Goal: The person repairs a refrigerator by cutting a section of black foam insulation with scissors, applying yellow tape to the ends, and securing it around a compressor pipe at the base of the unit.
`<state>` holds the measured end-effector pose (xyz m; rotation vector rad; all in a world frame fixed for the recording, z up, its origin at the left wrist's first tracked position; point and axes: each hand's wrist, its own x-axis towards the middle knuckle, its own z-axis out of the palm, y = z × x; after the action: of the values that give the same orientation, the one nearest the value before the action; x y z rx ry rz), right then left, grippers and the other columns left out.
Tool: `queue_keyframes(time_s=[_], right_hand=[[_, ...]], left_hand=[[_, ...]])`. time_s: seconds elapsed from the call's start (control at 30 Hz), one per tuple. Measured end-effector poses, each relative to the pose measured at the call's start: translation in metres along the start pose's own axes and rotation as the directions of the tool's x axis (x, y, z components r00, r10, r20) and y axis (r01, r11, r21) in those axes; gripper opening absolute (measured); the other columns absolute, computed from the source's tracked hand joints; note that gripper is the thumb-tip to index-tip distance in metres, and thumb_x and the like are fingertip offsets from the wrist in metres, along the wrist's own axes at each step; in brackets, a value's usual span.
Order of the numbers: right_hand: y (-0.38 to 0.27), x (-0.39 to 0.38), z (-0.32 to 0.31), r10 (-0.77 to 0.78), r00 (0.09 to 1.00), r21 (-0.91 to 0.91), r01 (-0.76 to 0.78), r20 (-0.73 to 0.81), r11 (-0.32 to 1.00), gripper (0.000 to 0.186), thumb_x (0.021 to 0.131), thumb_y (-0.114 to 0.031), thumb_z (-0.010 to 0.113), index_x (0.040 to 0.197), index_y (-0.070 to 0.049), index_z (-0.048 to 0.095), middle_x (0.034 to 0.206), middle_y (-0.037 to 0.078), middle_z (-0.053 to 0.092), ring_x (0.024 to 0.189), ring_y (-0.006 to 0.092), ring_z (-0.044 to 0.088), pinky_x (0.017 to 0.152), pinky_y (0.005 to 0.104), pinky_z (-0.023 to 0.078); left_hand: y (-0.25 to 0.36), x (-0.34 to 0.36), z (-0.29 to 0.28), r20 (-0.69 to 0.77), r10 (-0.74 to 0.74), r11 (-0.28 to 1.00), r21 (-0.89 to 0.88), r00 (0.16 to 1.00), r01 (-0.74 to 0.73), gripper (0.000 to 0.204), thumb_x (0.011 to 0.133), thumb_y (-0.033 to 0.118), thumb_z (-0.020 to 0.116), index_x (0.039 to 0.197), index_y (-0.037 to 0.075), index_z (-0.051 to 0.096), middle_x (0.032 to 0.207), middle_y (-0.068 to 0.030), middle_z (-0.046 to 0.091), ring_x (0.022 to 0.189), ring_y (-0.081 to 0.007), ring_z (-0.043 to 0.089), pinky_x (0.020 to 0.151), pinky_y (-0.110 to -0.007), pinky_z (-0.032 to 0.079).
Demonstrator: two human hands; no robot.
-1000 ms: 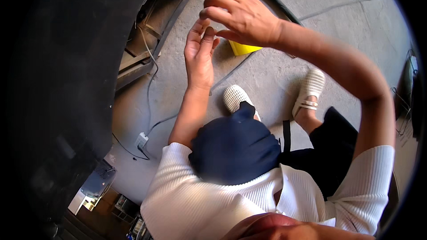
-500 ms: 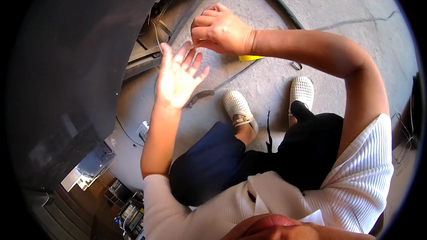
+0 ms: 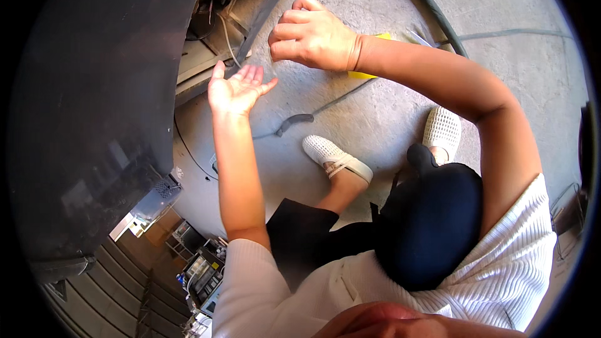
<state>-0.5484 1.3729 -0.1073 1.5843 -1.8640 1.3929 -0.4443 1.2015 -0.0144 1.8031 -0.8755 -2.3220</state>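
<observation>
My left hand [image 3: 238, 92] is raised palm up with its fingers spread, and nothing lies in it. My right hand [image 3: 312, 39] hangs a little farther off and to the right, its back toward me and the fingers curled together. Whatever those fingers pinch, if anything, is hidden beneath them. A gap separates the two hands. Under my right wrist, partly covered, a yellow object [image 3: 362, 76] shows near the floor; its kind is unclear.
A large dark panel [image 3: 94, 87] fills the left side. Beside it, a metal frame [image 3: 250, 31] holds loose wires. A dark hose [image 3: 432, 9] and a short curved dark piece [image 3: 294, 122] lie on the concrete floor. Boxes of gear [image 3: 203, 272] stand lower left.
My left hand has drawn away from the right one and tipped back. The right fingers remain curled. My feet and view have shifted slightly, and more of the yellow object shows.
</observation>
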Motion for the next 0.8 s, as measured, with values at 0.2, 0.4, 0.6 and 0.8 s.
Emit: queue_keyframes(time_s=[0.2,0.4,0.6,0.8], right_hand=[[0.013,0.026,0.006,0.435,0.828,0.614,-0.557,0.354,0.560,0.014,0.088,-0.016,0.065,0.096,-0.004,0.065,0.087,0.005,0.069,0.084,0.0151,0.066,0.078,0.0292,0.052],[0.035,0.040,0.013,0.552,0.693,0.696,-0.671,0.464,0.257,0.019,0.090,-0.021,0.066,0.101,-0.005,0.068,0.090,0.000,0.069,0.086,0.0094,0.062,0.082,0.0268,0.050],[0.038,0.038,0.017,0.591,0.669,0.682,-0.685,0.451,0.256,0.021,0.091,-0.022,0.066,0.103,-0.006,0.069,0.093,0.000,0.069,0.088,0.0087,0.062,0.082,0.0265,0.049],[0.034,0.042,0.020,0.682,0.689,0.477,-0.698,0.244,0.534,0.023,0.086,-0.026,0.068,0.101,-0.009,0.072,0.092,0.008,0.072,0.085,0.0197,0.069,0.079,0.0306,0.053]], left_hand=[[-0.011,0.031,0.011,0.567,0.138,0.931,0.206,0.812,-0.302,0.093,0.086,0.076,0.032,0.144,0.003,0.032,0.143,-0.0098,0.040,0.128,-0.0254,0.041,0.107,-0.049,0.031],[-0.014,0.023,0.026,0.535,0.232,0.912,0.172,0.812,-0.373,0.094,0.081,0.076,0.043,0.135,0.000,0.043,0.128,-0.0105,0.052,0.123,-0.0278,0.045,0.108,-0.046,0.033],[-0.030,0.026,0.024,0.281,0.488,0.784,0.274,0.826,-0.557,0.034,0.085,0.033,0.072,0.109,0.014,0.059,0.102,0.0031,0.061,0.093,-0.0095,0.054,0.093,-0.035,0.045],[-0.037,0.036,0.031,0.169,0.650,0.696,0.260,0.741,-0.669,0.022,0.084,0.026,0.074,0.098,0.016,0.060,0.086,0.0059,0.057,0.082,-0.0056,0.049,0.089,-0.030,0.041]])
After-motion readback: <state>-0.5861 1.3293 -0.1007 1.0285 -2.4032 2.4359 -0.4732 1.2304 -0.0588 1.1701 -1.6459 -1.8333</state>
